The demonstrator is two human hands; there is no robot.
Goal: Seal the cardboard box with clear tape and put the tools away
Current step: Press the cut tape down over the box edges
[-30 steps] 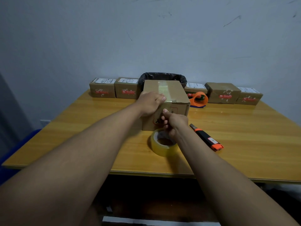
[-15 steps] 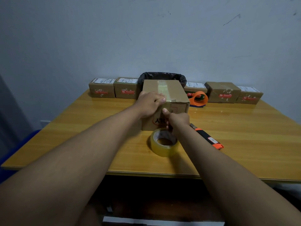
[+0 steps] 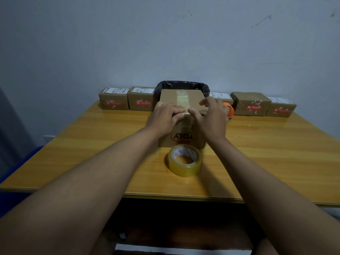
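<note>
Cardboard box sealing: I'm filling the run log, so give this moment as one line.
stage: pressing tape | cardboard box: taped on top | left hand: flat on box | right hand: open at box | tape roll: on table

The cardboard box (image 3: 181,100) stood mid-table (image 3: 73,150), the tape roll (image 3: 184,160) just near of it. Behind it sat a lined bin (image 3: 182,85), with 2 small parcels (image 3: 127,100) left and 3 (image 3: 257,103) right along the far edge.
</note>
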